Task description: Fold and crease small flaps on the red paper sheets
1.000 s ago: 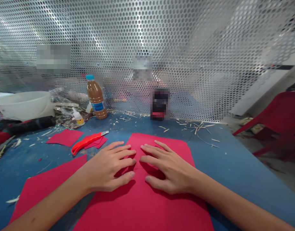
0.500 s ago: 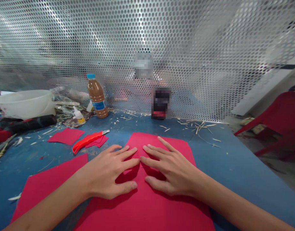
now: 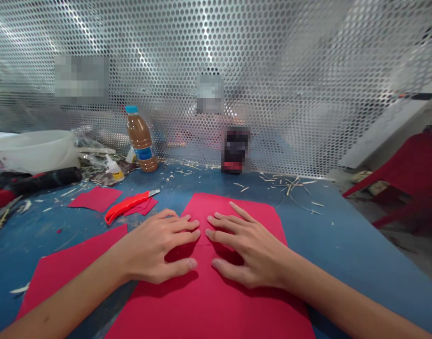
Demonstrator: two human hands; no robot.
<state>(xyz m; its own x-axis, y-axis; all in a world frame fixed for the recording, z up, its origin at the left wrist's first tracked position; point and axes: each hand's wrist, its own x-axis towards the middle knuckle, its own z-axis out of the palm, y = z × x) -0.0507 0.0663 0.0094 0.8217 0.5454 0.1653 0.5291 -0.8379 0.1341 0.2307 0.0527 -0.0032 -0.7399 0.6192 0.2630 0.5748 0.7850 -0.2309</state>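
Note:
A large red sheet of paper (image 3: 216,301) lies in front of me on the blue table. Near its far part a short horizontal edge or crease shows between my hands. My left hand (image 3: 163,245) rests on the sheet with its fingers apart, pointing right. From the other side my right hand (image 3: 247,247) lies on it too, fingers spread towards the left. A small gap separates the fingertips, and neither hand grips anything. Left of my left hand, a red utility knife (image 3: 129,206) with its blade out lies on small red paper pieces (image 3: 150,205).
Another red sheet (image 3: 71,268) lies under my left forearm. Farther back are a red paper square (image 3: 96,198), a glue bottle (image 3: 114,168), a brown drink bottle (image 3: 141,141), a white tub (image 3: 37,150) and a black-and-red tool (image 3: 43,181). Thin slivers litter the blue table (image 3: 343,263) before a perforated metal panel (image 3: 290,56).
My left hand has shifted slightly left and away from the right fingertips, widening the gap between them. The right hand is almost where it was.

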